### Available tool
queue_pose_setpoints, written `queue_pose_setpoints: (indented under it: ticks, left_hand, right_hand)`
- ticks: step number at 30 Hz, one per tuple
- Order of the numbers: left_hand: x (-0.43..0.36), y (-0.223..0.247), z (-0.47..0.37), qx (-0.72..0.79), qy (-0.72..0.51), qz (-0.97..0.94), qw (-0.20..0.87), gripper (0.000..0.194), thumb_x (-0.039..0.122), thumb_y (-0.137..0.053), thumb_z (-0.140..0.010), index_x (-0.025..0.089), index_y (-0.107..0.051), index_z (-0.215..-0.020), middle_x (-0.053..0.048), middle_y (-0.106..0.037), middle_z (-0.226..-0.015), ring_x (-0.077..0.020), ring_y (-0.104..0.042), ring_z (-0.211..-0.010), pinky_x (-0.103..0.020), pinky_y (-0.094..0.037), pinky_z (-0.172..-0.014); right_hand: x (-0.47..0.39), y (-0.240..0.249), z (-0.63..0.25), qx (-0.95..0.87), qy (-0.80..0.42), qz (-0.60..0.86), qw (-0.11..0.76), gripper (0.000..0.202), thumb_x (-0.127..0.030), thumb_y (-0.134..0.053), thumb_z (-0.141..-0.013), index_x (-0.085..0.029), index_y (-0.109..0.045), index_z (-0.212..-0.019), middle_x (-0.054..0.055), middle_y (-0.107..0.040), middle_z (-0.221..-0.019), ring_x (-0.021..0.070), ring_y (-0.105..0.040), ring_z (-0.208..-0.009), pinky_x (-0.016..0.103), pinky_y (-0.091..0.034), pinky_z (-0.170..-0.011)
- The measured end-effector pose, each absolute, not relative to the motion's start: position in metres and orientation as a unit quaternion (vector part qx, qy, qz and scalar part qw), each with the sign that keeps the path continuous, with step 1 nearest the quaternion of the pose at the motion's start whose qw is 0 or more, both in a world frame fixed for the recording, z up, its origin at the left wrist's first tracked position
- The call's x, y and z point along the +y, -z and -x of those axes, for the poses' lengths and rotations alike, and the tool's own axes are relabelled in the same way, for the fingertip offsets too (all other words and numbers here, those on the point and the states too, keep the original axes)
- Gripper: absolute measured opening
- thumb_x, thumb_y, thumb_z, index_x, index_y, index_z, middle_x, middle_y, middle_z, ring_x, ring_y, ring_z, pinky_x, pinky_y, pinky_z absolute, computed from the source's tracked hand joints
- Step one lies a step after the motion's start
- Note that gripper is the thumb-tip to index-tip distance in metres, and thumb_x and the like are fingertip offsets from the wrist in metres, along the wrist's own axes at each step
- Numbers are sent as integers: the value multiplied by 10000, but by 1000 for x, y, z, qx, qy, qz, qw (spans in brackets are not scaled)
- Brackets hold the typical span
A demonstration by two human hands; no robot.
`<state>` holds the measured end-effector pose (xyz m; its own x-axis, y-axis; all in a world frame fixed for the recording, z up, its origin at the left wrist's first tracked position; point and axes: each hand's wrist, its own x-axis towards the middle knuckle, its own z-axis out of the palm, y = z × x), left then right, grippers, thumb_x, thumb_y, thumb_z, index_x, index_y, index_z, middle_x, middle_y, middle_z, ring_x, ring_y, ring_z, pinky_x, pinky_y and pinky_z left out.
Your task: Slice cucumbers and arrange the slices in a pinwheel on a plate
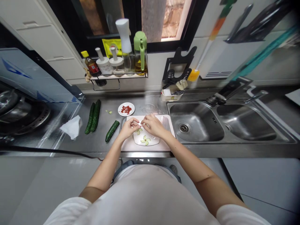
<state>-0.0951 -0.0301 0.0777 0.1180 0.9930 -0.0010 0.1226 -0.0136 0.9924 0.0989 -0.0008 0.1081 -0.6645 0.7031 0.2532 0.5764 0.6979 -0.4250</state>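
A white plate (152,144) with a dark rim rests on a pale cutting board (126,146). On it, thin cucumber slices (145,140) lie in a flower-like pattern with a reddish centre, and more slices (138,131) sit near my fingers. My left hand (130,127) is over the plate's far left part, thumb and fingers pinched together. Facing it, my right hand (153,125) is also closed, its fingertips close to the left ones. Whatever the fingertips hold is too small to make out. Just beyond, a small white dish (120,109) holds chopped red pieces (126,109).
A cut cucumber (112,131) and two whole cucumbers (95,116) lie left of the board, near a crumpled white tissue (71,127). A double sink (197,122) is at the right. Above the counter, a rack (119,76) carries bottles and jars. A stove (23,112) stands far left.
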Motion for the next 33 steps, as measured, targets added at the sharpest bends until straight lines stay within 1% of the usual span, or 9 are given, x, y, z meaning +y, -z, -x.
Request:
queue_pose_setpoints:
  ticks: [4,9,12,18,24,26,29,33]
  left_hand:
    - [-33,-80,95,507,-427,-580,473,323,321,-773,-691,171,-594,-915,6,-663,-699,-96,-574,-605,-203,-382,-580]
    - [-35,-75,97,505,-418,-594,466,301,306,-750,-710,174,-605,-938,-5,-669,-726,-121,-610,-665,-218,-415,-625]
    - [-37,-71,98,497,-414,-592,479,300,310,-750,-708,176,-610,-937,-2,-654,-718,-119,-602,-659,-223,-423,-643]
    - [-39,-67,100,499,-404,-594,485,312,336,-746,-709,180,-614,-945,1,-645,-715,-112,-567,-626,-223,-405,-625]
    - [-37,-66,102,495,-419,-585,488,336,352,-733,-719,179,-609,-978,-7,-650,-734,-122,-581,-665,-228,-407,-649]
    - [-35,-65,106,515,-443,-564,469,336,357,-726,-716,179,-611,-978,-9,-646,-746,-123,-577,-677,-230,-408,-655]
    - [-31,-57,113,576,-476,-526,406,310,347,-711,-710,181,-622,-956,-3,-627,-744,-111,-534,-644,-229,-402,-640]
    - [-29,-40,120,640,-446,-524,341,241,304,-680,-728,187,-643,-936,-3,-625,-742,-118,-511,-621,-239,-395,-632]
  right_hand:
    - [0,-111,-98,-913,-148,336,180,153,-205,-551,-904,-203,-698,-948,74,-577,-971,227,-436,-949,341,-367,-813]
    - [-2,-109,-97,-922,-142,321,164,161,-224,-540,-907,-206,-698,-931,81,-575,-960,232,-443,-953,347,-372,-811]
    - [-3,-104,-95,-921,-151,320,162,159,-212,-537,-902,-198,-695,-911,84,-576,-940,231,-450,-949,348,-373,-809]
    - [-5,-94,-92,-915,-166,327,167,120,-193,-553,-883,-192,-673,-893,76,-580,-919,224,-460,-945,332,-363,-790]
    - [-5,-95,-90,-908,-169,345,167,102,-192,-554,-877,-191,-655,-872,68,-590,-907,220,-468,-934,315,-362,-778]
    - [-3,-93,-90,-899,-176,358,179,115,-176,-537,-883,-190,-649,-865,65,-595,-888,215,-472,-914,310,-362,-775]
    - [2,-84,-87,-883,-189,385,193,131,-154,-520,-888,-189,-642,-858,57,-605,-866,204,-477,-885,300,-361,-765]
    - [7,-61,-79,-872,-203,412,169,123,-143,-530,-879,-185,-644,-857,55,-623,-855,197,-490,-857,291,-363,-750]
